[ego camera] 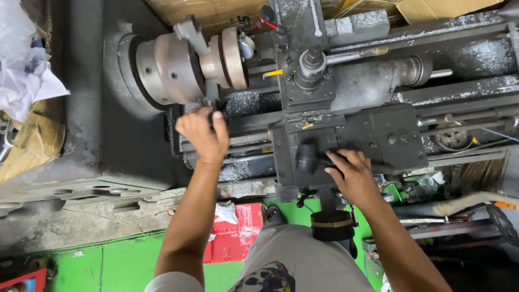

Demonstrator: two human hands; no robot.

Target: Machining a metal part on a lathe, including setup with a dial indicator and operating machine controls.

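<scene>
I look down on a grey metal lathe. My left hand [204, 134] is closed around a small part just under the round chuck [170, 67], at the lathe bed; what it grips is hidden by the fingers. My right hand [350, 173] rests on the dark carriage apron [389, 138], fingers curled by a black knob handle [305, 157]. Above the carriage stands the tool post [311, 67] with a yellow-tipped tool pointing toward a disc-shaped workpiece [230, 57] in the chuck.
Metal shavings [243, 103] lie on the bed and carriage. A red box [238, 232] sits on the green floor below. Crumpled white plastic [24, 81] and cardboard are at the left. Brown cardboard boxes [427, 8] stand behind the lathe. Tools clutter the lower right.
</scene>
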